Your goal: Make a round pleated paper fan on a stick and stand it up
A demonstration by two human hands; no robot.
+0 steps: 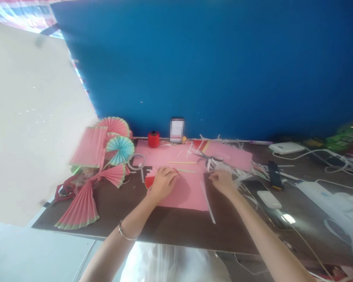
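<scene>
My left hand (164, 183) is closed over a small piece of pleated red and pink paper (149, 181), and its palm hides most of it. Below it a pink sheet (185, 196) lies flat on the dark table. To the right, the fingertips of my right hand (223, 182) are pinched together just off the sheet's edge; whatever is between them is too small to make out. Scissors (216, 158) lie just beyond that hand among white paper strips (213, 166). Thin yellowish strips (182, 162) rest on the pink paper between the hands.
Pink pleated fans (79, 207) and a blue fan (120, 150) are at the left. A tape roll (137, 161), red thread spool (153, 140) and propped phone (177, 130) sit farther back. At right are another phone (259, 192), a cutter (274, 175), cables and a power strip (317, 196).
</scene>
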